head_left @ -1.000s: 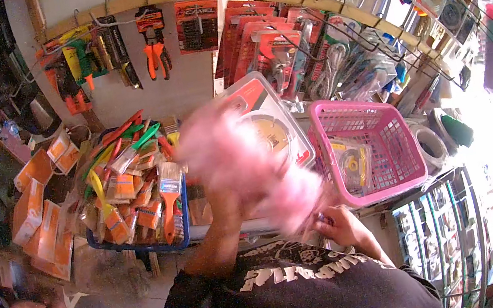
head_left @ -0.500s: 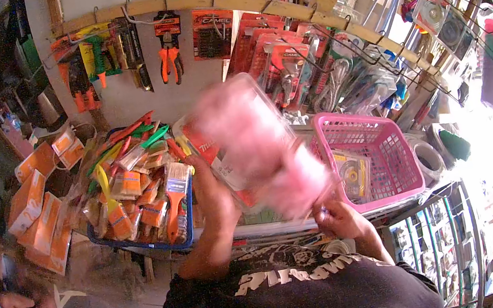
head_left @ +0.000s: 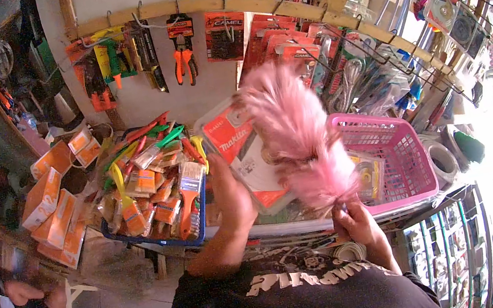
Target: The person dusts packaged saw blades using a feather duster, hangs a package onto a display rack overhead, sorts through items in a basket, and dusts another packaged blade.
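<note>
A fluffy pink feather duster point(head_left: 297, 126) leans up and to the left from my right hand point(head_left: 355, 220), which is closed round its base. Its feathers cover part of a clear-and-red Makita package point(head_left: 227, 136) and the near-left corner of the pink basket. My left hand point(head_left: 232, 192) is at the package's left edge and appears to grip it, though its fingertips are largely hidden. Left of that hand, a blue tray point(head_left: 200, 235) is heaped with paintbrushes point(head_left: 188, 193) with orange, yellow, green and red handles.
The pink plastic basket point(head_left: 419, 154) holds a yellow-edged disc packet point(head_left: 369, 176). Orange boxes point(head_left: 49, 200) are stacked at the left. Pliers point(head_left: 184, 60) and other packaged tools hang from a wooden rail point(head_left: 202, 3). Another person's hand point(head_left: 23, 292) shows at lower left.
The duster has swept rightward and up, from a blur across the package to a clearer shape, uncovering the Makita label. The whole view has shifted slightly.
</note>
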`<state>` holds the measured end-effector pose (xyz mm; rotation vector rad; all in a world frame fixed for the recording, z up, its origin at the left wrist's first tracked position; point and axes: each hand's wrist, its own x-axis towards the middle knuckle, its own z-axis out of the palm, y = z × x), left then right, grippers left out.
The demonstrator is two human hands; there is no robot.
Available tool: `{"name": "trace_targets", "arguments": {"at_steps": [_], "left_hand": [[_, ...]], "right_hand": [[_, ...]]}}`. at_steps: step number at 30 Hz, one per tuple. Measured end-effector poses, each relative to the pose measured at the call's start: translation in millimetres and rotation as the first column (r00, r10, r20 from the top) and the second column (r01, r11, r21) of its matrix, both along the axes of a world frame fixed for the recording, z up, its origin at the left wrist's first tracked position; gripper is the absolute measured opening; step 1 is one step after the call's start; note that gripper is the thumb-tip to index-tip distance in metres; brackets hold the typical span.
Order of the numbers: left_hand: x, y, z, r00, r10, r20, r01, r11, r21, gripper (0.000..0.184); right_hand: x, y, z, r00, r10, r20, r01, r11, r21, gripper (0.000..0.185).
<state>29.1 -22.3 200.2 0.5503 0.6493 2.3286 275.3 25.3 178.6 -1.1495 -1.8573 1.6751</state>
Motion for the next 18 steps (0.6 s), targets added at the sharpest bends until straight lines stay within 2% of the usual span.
{"name": "trace_targets", "arguments": {"at_steps": [2, 3, 4, 5, 6, 7, 10, 11, 14, 15, 16, 18], "left_hand": [[-6, 9, -28, 0.974, 0.076, -0.214, -0.12, 0.972, -0.203, 0.044], [-12, 12, -63, 0.674, 0.198, -0.712, -0.405, 0.905, -0.132, 0.043], [-15, 19, -94, 0.659, 0.198, -0.726, -0.383, 0.919, -0.097, 0.041], [-14, 21, -101, 0.644, 0.198, -0.739, -0.358, 0.932, -0.062, 0.039], [2, 10, -37, 0.953, 0.041, -0.301, -0.064, 0.996, -0.065, 0.037], [12, 4, -5, 0.957, -0.208, 0.201, 0.196, 0.977, 0.079, 0.035], [18, 4, -7, 0.948, -0.243, 0.205, 0.23, 0.969, 0.087, 0.041], [19, 7, -6, 0.945, -0.258, 0.203, 0.243, 0.965, 0.097, 0.043], [23, 16, -3, 0.932, -0.306, 0.193, 0.285, 0.95, 0.13, 0.05], [27, 7, 16, 0.988, -0.122, 0.091, 0.134, 0.982, -0.133, 0.046], [28, 8, 8, 0.983, -0.144, 0.111, 0.155, 0.982, -0.104, 0.046], [21, 17, -28, 0.973, -0.176, 0.149, 0.183, 0.982, -0.038, 0.047]], "right_hand": [[5, 8, 1, 0.955, 0.258, 0.145, -0.293, 0.896, 0.334, 0.029], [9, 11, 3, 0.903, 0.352, 0.247, -0.429, 0.774, 0.465, 0.029], [13, 11, 1, 0.931, 0.279, 0.237, -0.355, 0.845, 0.401, 0.029], [18, 10, -5, 0.951, 0.203, 0.231, -0.273, 0.903, 0.332, 0.029], [21, 8, -8, 0.965, 0.127, 0.231, -0.186, 0.948, 0.258, 0.029], [22, 6, -7, 0.968, 0.094, 0.231, -0.119, 0.988, 0.095, 0.028], [21, 6, 16, 0.894, 0.294, 0.337, -0.379, 0.898, 0.223, 0.029], [22, 4, 13, 0.944, 0.251, 0.216, -0.307, 0.907, 0.288, 0.029], [31, 8, -12, 0.999, 0.04, 0.034, -0.043, 0.994, 0.105, 0.03], [34, 10, -12, 0.972, 0.09, 0.219, -0.105, 0.993, 0.058, 0.03], [36, 11, -20, 0.953, 0.221, 0.205, -0.228, 0.974, 0.008, 0.032], [37, 16, -19, 0.874, 0.38, 0.304, -0.446, 0.875, 0.188, 0.033]]}}
